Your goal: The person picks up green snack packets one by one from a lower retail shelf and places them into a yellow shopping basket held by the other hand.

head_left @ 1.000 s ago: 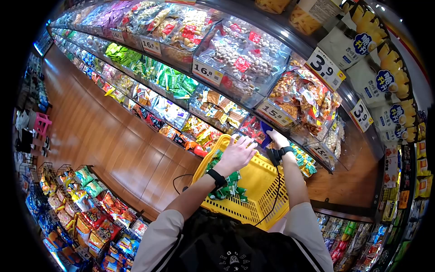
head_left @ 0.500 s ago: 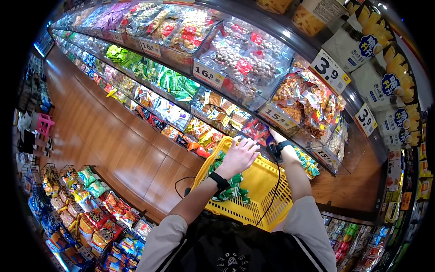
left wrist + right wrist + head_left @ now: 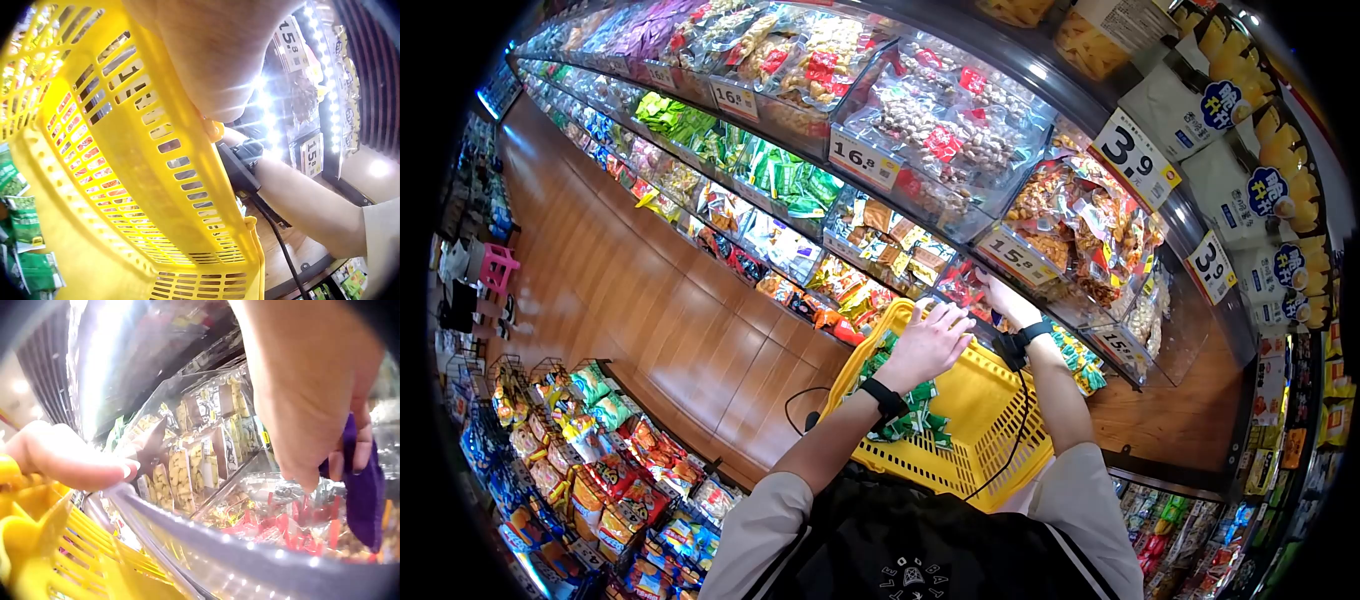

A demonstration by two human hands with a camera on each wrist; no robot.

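Observation:
The yellow basket (image 3: pixel 990 420) holds several green packets (image 3: pixel 915 415) and stands against the shelf front. Over its upper rim lies my left hand (image 3: pixel 930 348), gripping the edge; in the right wrist view the left fingertips (image 3: pixel 125 467) touch the clear bin's edge. My right hand (image 3: pixel 1008 303) reaches down into a lower bin under the 15.8 tag. In the right wrist view its fingers curl round a dark purple item (image 3: pixel 365 494) above red-and-clear wrapped packets (image 3: pixel 300 522). What exactly the purple item is, I cannot tell.
Tiered bins (image 3: pixel 940 130) of bagged snacks run along the top, with price tags (image 3: pixel 865 158) on their fronts. Bags of yellow snacks (image 3: pixel 1225 105) hang at the upper right. Racks of packets (image 3: pixel 615 470) stand lower left beside the wooden floor (image 3: pixel 680 330). A black cable (image 3: pixel 1012 440) crosses the basket.
My right hand has gone lower into the bin, and the purple item no longer shows in the head view. The left hand remains at the basket's rim.

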